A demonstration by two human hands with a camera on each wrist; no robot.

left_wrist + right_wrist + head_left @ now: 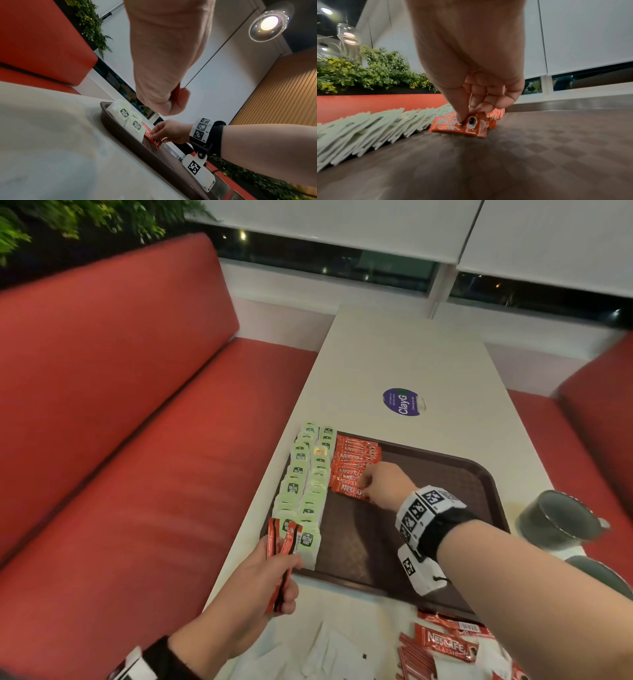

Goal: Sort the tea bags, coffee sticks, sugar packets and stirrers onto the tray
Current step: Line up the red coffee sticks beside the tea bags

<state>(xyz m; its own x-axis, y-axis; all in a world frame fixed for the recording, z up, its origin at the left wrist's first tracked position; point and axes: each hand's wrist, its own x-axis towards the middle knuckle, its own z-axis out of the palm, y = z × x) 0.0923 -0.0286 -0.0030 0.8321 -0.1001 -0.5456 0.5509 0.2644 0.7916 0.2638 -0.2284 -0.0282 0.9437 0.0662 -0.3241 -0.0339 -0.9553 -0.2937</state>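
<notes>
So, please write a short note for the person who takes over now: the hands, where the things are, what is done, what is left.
Left hand: grips a few spare coffee sticks upright over the tray's near left corner.
Right hand: pinches one coffee stick, laying it at the near end of the coffee row.
Done: tea bags in two columns along the left side of the tray; coffee row begun.
Left: loose coffee sticks and white packets on the table; stirrers not seen.

My left hand hangs closed around a red stick, barely visible, above the brown tray. Below, my right hand pinches a red coffee stick lying beside green-labelled tea bags.
</notes>
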